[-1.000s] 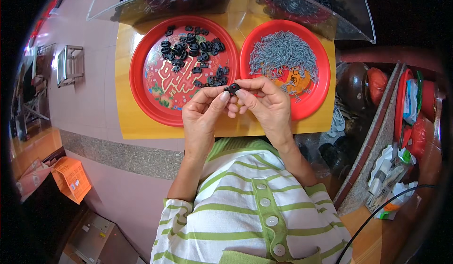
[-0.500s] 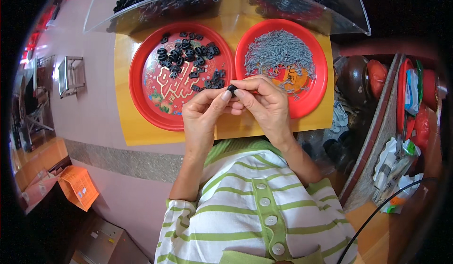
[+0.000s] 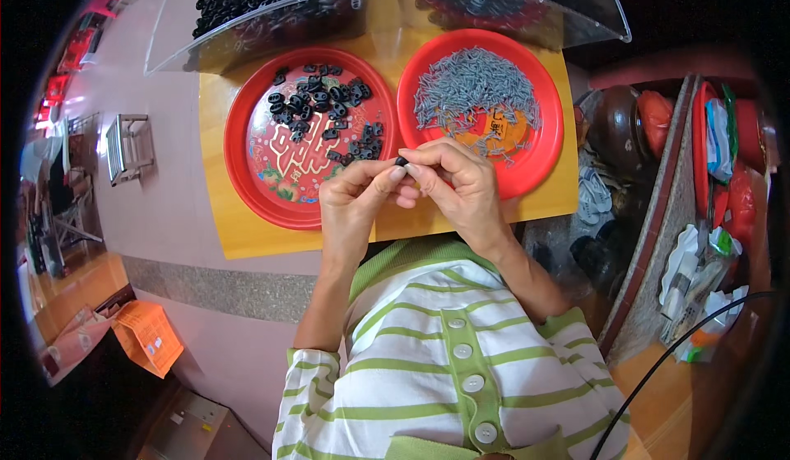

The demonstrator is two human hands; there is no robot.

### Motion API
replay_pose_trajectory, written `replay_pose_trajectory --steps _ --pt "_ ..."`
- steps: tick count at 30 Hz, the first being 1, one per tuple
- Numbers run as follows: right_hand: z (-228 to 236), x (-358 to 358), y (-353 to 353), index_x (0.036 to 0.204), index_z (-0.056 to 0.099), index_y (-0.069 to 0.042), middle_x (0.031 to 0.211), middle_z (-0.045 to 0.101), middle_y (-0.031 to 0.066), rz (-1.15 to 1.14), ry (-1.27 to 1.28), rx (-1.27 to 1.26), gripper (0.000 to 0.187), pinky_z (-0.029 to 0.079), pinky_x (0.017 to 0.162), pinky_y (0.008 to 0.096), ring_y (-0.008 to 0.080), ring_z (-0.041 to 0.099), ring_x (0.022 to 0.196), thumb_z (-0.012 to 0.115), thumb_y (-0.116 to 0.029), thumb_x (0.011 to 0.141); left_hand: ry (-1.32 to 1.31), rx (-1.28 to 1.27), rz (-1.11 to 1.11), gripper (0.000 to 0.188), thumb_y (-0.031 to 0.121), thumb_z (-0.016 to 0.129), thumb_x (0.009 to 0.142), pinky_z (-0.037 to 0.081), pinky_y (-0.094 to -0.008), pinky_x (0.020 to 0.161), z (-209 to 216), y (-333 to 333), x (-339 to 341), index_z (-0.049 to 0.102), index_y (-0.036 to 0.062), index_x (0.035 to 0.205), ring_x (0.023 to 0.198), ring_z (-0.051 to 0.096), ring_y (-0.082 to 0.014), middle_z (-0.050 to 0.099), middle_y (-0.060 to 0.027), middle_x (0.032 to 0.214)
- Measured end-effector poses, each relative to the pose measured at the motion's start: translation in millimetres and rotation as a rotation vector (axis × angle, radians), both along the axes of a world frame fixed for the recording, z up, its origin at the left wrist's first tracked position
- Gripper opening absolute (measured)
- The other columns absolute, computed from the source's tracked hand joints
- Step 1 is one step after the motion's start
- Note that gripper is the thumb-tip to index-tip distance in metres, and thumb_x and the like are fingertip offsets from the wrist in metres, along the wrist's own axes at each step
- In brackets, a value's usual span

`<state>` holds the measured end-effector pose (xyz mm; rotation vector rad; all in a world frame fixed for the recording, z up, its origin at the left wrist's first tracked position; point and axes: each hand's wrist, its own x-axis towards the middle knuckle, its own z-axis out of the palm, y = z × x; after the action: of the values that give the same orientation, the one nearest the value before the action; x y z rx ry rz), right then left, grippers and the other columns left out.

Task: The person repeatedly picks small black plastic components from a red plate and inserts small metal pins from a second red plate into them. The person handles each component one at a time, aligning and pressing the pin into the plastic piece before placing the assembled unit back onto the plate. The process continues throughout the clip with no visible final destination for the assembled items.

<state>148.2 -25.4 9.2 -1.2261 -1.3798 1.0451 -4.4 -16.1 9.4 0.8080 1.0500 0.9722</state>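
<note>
My left hand (image 3: 352, 205) and right hand (image 3: 462, 187) meet fingertip to fingertip over the front of the table. Between them is a small black plastic part (image 3: 401, 161), pinched by my left thumb and fingers. The right thumb and fingers close against its other side; whether they hold a separate piece is hidden. Beyond my left hand, a round red tray (image 3: 240, 168) carries loose black plastic parts (image 3: 306, 102). To the right, a second red tray (image 3: 553, 135) holds a heap of small grey screws (image 3: 477, 85), partly behind my right hand.
Two clear plastic bins, the left bin (image 3: 271, 42) and the right bin (image 3: 502, 24), stand behind the trays, full of black parts. The yellow tabletop (image 3: 267, 242) ends just before my body. A shelf with bags (image 3: 720, 164) is at right, an orange box (image 3: 148, 338) at lower left.
The view has shifted slightly, so the trays and bins appear a little further left. My fingers have moved slightly around the black part, which shows less now. Both hands stay together.
</note>
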Motion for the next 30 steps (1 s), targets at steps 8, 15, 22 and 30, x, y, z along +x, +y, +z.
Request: replay_pose_trajectory --steps 8,15,22,30 --pt "16.3 -8.4 1.0 0.102 0.062 0.001 0.082 0.060 0.0059 -0.053 0.206 -0.125 0.019 0.048 0.063 0.0227 0.0101 0.058 0.076 0.062 -0.003 0.084 -0.163 -0.026 0.136 0.015 0.009 0.059 0.088 0.052 -0.0253 0.060 4.2 5.2 5.2 0.063 -0.0058 0.090 0.066 0.064 -0.0150 0.066 -0.0127 0.079" --pt "2.7 1.8 3.7 0.099 0.061 0.002 0.081 0.062 0.0044 -0.025 0.355 -0.126 0.013 0.050 0.060 0.0217 0.0087 0.061 0.071 0.059 -0.002 0.087 -0.124 0.016 0.106 0.018 0.007 0.057 0.089 0.052 -0.0253 0.063 -4.0 -0.1 14.1 0.062 -0.0070 0.099 0.070 0.064 -0.0152 0.066 -0.0126 0.082" --pt "4.2 5.0 2.9 0.100 0.060 0.002 0.085 0.062 0.0046 -0.043 0.352 -0.173 0.013 0.050 0.065 0.0219 0.0085 0.061 0.075 0.058 -0.002 0.088 -0.158 0.028 0.067 0.019 0.005 0.055 0.090 0.053 -0.0249 0.063 -0.8 -2.9 12.7 0.060 -0.0066 0.104 0.072 0.064 -0.0160 0.066 -0.0131 0.090" --pt "1.1 4.4 3.7 0.095 0.063 0.002 0.082 0.061 0.0043 -0.045 0.252 -0.078 0.011 0.049 0.061 0.0213 0.0085 0.061 0.072 0.061 -0.002 0.085 -0.149 0.015 0.084 0.018 0.004 0.056 0.089 0.053 -0.0249 0.063 -1.7 -3.7 12.9 0.061 -0.0067 0.102 0.070 0.064 -0.0156 0.066 -0.0128 0.087"
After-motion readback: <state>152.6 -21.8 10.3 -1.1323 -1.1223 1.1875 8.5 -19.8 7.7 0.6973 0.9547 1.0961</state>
